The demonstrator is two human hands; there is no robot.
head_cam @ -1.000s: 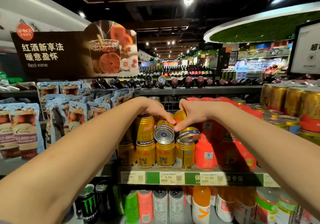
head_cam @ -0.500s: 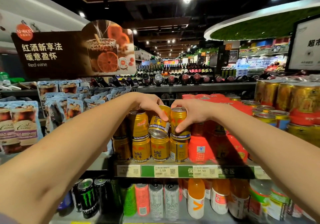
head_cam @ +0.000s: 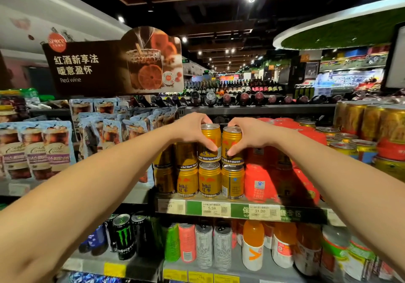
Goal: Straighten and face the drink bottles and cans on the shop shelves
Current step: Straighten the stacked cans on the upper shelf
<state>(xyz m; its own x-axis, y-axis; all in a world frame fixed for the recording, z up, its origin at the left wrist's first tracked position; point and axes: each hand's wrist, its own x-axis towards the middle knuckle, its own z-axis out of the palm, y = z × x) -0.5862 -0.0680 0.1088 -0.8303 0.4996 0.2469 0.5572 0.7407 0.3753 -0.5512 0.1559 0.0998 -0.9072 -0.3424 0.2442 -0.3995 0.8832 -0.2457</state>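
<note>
1. Two gold top-tier cans stand upright side by side on lower cans: the left hand [head_cam: 192,132] grasps the left can [head_cam: 209,143], the right hand [head_cam: 246,135] the right can [head_cam: 231,146].
2. A twist off-centre could tip either can off the can beneath [head_cam: 209,178].
3. The right can's label seems turned sideways, though it is blurred.
4. Just right of the right hand, the red packs [head_cam: 259,182] could be knocked.

The backs of two upright gold metal cans [head_cam: 210,139] are hidden by curled fingers [head_cam: 206,119]. Small print on the white paper price tags [head_cam: 213,209] is blurred. Bright plastic bottles [head_cam: 359,258] are smeared at the lower right.
</note>
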